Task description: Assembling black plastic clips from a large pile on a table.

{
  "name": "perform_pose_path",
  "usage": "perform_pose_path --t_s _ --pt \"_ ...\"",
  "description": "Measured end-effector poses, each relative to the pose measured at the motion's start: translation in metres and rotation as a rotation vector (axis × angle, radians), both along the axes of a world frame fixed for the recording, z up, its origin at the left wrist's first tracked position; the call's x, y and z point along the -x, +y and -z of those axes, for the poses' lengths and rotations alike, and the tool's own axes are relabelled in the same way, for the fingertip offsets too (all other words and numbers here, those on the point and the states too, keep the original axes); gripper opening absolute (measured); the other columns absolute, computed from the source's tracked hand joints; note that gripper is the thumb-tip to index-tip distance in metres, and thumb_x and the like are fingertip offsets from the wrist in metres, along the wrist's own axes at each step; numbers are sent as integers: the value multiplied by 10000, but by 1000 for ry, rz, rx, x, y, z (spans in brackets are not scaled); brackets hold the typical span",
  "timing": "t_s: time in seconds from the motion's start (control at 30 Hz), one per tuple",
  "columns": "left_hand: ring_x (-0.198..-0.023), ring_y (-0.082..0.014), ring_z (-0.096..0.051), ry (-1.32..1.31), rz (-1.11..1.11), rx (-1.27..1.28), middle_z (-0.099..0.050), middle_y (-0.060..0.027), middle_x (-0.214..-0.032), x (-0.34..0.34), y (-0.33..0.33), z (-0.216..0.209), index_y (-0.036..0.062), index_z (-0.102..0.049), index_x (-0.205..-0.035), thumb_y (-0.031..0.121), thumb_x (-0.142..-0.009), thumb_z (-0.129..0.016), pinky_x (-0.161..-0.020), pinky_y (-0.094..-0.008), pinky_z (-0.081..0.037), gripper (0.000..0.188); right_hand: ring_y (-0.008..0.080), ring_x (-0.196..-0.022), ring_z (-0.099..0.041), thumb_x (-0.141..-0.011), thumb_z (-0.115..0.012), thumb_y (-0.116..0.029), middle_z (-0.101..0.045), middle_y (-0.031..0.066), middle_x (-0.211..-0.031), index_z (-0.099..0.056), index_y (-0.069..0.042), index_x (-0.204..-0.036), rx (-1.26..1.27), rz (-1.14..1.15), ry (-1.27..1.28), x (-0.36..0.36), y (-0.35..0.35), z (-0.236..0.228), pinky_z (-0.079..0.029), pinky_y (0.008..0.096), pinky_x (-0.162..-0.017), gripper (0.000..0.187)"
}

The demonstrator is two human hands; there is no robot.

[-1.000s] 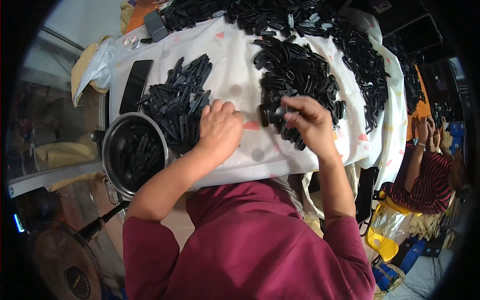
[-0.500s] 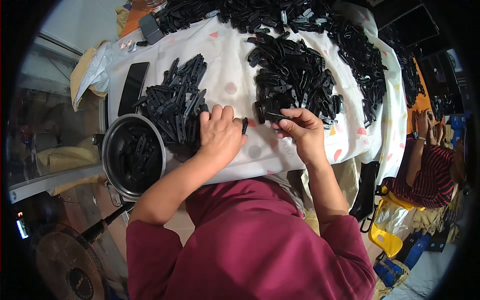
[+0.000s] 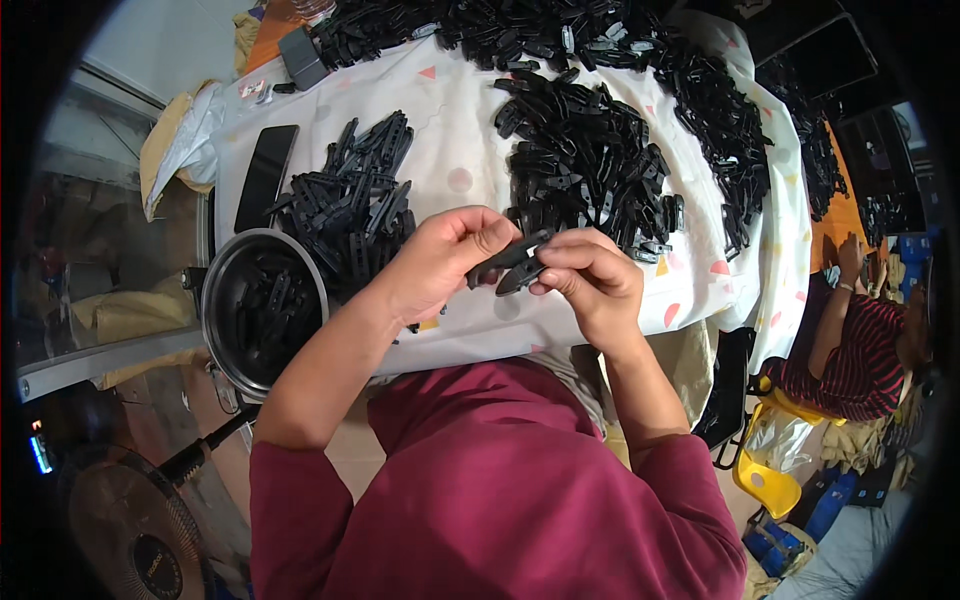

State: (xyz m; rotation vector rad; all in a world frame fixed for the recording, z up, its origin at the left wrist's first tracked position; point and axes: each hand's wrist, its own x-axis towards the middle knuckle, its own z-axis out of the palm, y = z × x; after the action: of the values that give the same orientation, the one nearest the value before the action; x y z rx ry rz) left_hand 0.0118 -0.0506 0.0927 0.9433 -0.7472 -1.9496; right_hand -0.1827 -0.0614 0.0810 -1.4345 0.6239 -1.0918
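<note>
My left hand (image 3: 440,258) is closed on a long, narrow black piece (image 3: 488,268) at the table's near edge. In my right hand (image 3: 598,278), thumb and fingers pinch a wider black piece (image 3: 520,277) with a pointed end. The two pieces meet or overlap between my hands; whether they are joined I cannot tell. Beyond the left hand lies a heap of slim black strips (image 3: 355,195). Past the right hand is a heap of rounder, glossier black pieces (image 3: 590,150).
A metal bowl (image 3: 212,335) with black pieces in it stands at the left, near a dark phone (image 3: 267,178). More black pieces (image 3: 715,140) cover the table's far and right sides. A fan (image 3: 140,530) stands lower left; another person (image 3: 850,340) sits at the right.
My left hand has left the strip heap and moved right, now with a narrow piece. My right hand has come slightly nearer and lower, bringing its piece against the left one's.
</note>
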Motion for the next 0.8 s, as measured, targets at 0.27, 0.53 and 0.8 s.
perform_pose_path --t_s 0.27,0.53,0.8 --pt "-691 -75 -566 -641 -26 252 -639 -20 -791 3 3 -12 -11 -634 -954 183 -839 -624 -617 -214 -455 226 217 -750 -602 -645 -707 86 -611 126 -854 -626 2 -836 603 286 359 -16 11 -12 -491 268 -622 224" --pt "-736 -273 -621 -1084 -118 1088 -632 -142 -848 -3 16 -21 41 -598 -1046 284 -727 -705 -648 -329 -495 415 204 -745 -584 -664 -696 73 -591 120 -866 -623 12 -853 470 361 268 -15 13 0 -498 268 -626 212" --pt "-785 -216 -630 -792 -3 393 -625 -120 -801 -24 3 -7 35 -588 -981 99 -754 -642 -692 -313 -482 242 205 -866 -571 -733 -694 -94 -566 107 -920 -523 -6 -1113 296 70 584 -32 -18 -19 -481 296 -678 426"
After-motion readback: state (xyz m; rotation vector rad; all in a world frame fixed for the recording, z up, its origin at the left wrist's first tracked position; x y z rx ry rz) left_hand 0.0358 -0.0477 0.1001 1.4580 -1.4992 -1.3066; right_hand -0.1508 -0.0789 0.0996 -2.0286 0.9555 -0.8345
